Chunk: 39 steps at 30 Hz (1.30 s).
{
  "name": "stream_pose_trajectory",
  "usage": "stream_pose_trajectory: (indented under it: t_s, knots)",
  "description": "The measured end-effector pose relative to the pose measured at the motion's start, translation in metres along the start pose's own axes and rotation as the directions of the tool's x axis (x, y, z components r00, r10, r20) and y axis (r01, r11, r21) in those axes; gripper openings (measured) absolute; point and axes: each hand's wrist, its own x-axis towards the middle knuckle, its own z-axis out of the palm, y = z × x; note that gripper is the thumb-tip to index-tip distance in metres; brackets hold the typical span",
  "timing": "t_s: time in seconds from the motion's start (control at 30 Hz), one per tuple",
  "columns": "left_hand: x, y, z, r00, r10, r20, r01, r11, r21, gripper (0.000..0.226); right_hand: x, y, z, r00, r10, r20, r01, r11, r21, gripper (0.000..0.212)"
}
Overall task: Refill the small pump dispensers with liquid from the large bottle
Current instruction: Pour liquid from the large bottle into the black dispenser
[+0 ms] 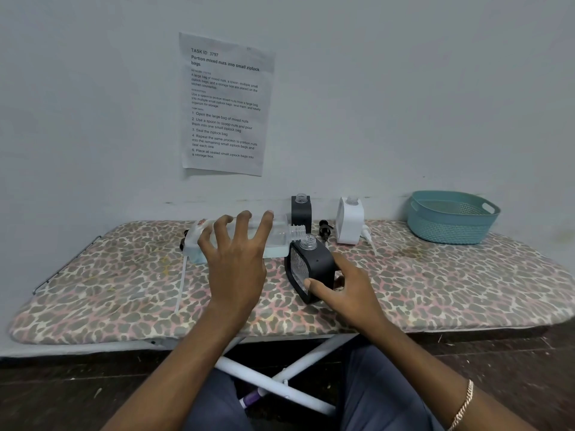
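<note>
Large bottle tipped over an uncapped black dispenser, two more dispensers behind.

The large bottle (pixel 273 236) is clear, lies nearly on its side above the tabletop with a pale blue liquid pooled along its lower side, and its open threaded neck points right, just over the near black dispenser (pixel 312 269). That dispenser is squarish with a clear front panel and a clear open neck, and it leans slightly. A second black dispenser (pixel 301 211) stands upright behind it, also uncapped. A white dispenser (pixel 350 220) stands to the right, neck open. A black pump head (pixel 324 229) lies between them; a white pump head (pixel 366 233) lies beside the white one.
</note>
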Motion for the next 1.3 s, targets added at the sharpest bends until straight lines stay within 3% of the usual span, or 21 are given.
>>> stream_pose_trajectory:
  t_s: [1.3]
  knots:
    - [-0.0006,0.0012,-0.0012,1.000,0.010,-0.020,-0.010,1.000,-0.008,0.093,0.0007,0.0002,-0.0006,1.000,-0.014,-0.006,0.014,0.999,-0.029,0.044]
